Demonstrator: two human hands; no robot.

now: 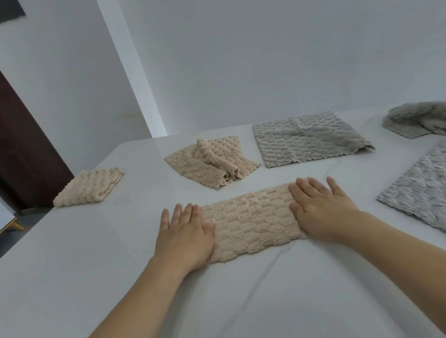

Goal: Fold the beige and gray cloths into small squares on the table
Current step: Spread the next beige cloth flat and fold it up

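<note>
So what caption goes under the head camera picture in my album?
Both hands press a beige cloth flat on the table.

A single wide-angle camera sits above and behind the hands (250, 222), looking forward and down over both forearms. It is near enough that the forearms fill the lower frame, while the worktop (59, 280) stretches beyond the hands to a white wall (298, 41). Straight edges bow toward the borders.
</note>
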